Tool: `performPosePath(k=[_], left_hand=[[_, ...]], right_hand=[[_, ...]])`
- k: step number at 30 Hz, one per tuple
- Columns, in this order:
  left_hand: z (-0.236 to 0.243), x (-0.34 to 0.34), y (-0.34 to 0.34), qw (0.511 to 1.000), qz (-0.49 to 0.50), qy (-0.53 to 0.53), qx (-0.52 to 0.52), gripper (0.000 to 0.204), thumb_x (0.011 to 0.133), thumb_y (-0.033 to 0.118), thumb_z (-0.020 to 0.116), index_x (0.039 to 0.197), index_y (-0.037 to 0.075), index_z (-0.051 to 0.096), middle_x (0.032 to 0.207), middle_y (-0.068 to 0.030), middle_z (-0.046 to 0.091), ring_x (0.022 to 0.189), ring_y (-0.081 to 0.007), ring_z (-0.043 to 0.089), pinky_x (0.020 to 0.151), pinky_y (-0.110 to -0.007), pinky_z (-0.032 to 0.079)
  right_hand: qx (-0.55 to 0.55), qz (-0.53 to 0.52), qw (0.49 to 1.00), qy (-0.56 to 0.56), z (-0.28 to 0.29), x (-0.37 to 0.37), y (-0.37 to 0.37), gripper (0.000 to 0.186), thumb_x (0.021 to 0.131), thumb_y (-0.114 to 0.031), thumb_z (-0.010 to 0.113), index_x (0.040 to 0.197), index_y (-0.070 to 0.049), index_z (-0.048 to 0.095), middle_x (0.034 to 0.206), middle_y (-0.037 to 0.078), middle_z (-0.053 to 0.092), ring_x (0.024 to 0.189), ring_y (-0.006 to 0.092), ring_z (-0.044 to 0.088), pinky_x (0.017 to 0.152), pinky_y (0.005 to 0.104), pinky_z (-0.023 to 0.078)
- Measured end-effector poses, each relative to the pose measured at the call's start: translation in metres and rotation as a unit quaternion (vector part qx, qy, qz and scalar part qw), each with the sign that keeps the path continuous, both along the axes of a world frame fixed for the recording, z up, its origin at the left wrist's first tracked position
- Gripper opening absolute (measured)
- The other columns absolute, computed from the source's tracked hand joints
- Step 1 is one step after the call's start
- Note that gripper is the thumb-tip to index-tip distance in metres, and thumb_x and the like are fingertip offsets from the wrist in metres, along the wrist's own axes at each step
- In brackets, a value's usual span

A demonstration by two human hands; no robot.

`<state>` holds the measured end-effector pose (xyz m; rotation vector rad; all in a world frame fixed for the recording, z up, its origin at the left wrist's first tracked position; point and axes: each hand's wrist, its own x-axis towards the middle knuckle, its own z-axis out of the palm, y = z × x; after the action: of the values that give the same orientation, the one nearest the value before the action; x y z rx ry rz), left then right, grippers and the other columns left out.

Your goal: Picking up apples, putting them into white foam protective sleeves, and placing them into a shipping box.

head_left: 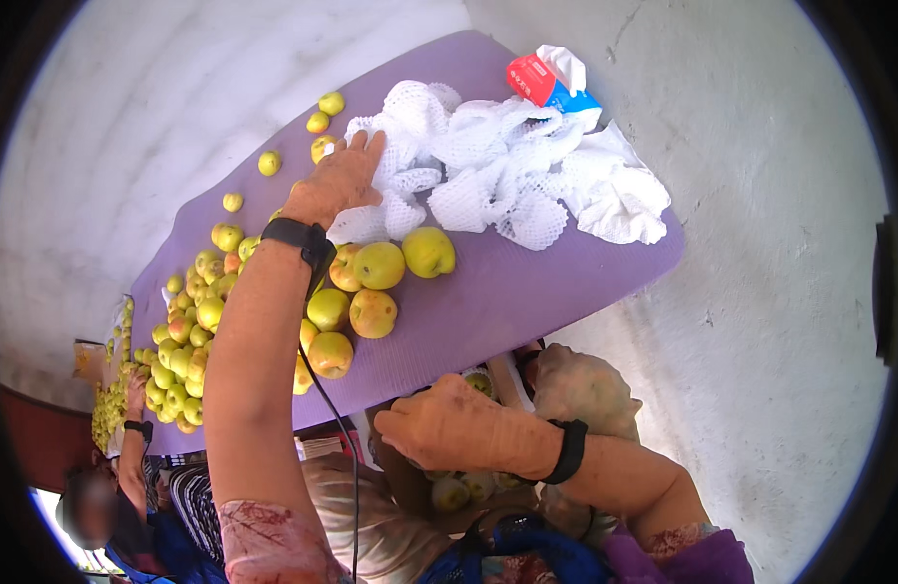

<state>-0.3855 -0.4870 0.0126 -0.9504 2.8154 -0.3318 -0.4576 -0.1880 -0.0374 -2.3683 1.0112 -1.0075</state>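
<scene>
My left hand reaches across the purple mat, fingers apart, at the left edge of a pile of white foam mesh sleeves. Beneath and beside my left arm lie many yellow-green apples, some blushed pink. My right hand is held over the mat's near edge, fingers curled under; whatever they may hold is hidden. Below it, a box holds several apples, some pale-wrapped.
A red and blue tissue pack and crumpled white paper lie at the mat's far right. At left, a co-worker's hand is at the apple pile, near a heap of small yellow fruit. A pale wall surrounds the mat's back.
</scene>
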Motion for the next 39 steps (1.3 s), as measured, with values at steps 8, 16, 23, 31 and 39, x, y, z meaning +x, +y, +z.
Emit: performPosePath(k=[8,16,23,31,39], left_hand=[[0.043,0.014,0.047,0.995,0.096,0.023,0.02,0.066,0.079,0.018,0.068,0.136,0.001,0.039,0.133,-0.0227,0.045,0.115,-0.038,0.051,0.094,-0.044,0.045],[0.054,0.083,0.163,0.908,0.042,0.412,-0.067,0.031,0.08,0.009,0.068,0.11,0.004,0.061,0.089,-0.0166,0.064,0.077,-0.0324,0.065,0.069,-0.038,0.052],[-0.04,0.149,0.219,0.774,0.178,0.607,0.014,0.014,0.089,0.011,0.064,0.095,-0.001,0.067,0.077,-0.0083,0.066,0.067,-0.014,0.064,0.063,-0.027,0.051],[-0.077,0.186,0.228,0.75,0.154,0.64,0.072,0.03,0.093,0.018,0.061,0.071,-0.002,0.064,0.057,-0.0019,0.056,0.054,-0.0072,0.051,0.051,-0.022,0.04],[-0.065,0.207,0.232,0.708,0.154,0.688,0.036,0.029,0.092,0.017,0.062,0.071,-0.004,0.062,0.058,-0.0087,0.057,0.054,-0.0118,0.053,0.052,-0.029,0.042]], right_hand=[[-0.05,-0.055,0.996,0.052,-0.016,0.006,-0.007,0.014,0.081,-0.019,0.064,0.077,-0.009,0.055,0.066,0.007,0.06,0.055,0.0281,0.061,0.048,0.0393,0.048],[-0.039,-0.049,0.997,0.049,-0.037,0.017,-0.02,0.013,0.08,-0.019,0.064,0.077,-0.008,0.057,0.065,0.01,0.061,0.06,0.0305,0.063,0.053,0.0423,0.049],[0.008,-0.023,0.996,0.089,-0.035,0.029,-0.021,0.015,0.079,-0.019,0.065,0.075,-0.007,0.057,0.066,0.011,0.061,0.065,0.0318,0.063,0.058,0.0419,0.05],[0.09,0.026,0.992,0.08,-0.041,0.047,-0.03,0.015,0.08,-0.023,0.064,0.081,-0.008,0.062,0.067,0.014,0.063,0.067,0.0359,0.063,0.06,0.0455,0.049],[-0.007,-0.05,0.997,-0.062,-0.024,0.053,-0.043,0.013,0.082,-0.014,0.066,0.094,-0.009,0.065,0.077,0.011,0.065,0.066,0.0276,0.064,0.059,0.0339,0.051]])
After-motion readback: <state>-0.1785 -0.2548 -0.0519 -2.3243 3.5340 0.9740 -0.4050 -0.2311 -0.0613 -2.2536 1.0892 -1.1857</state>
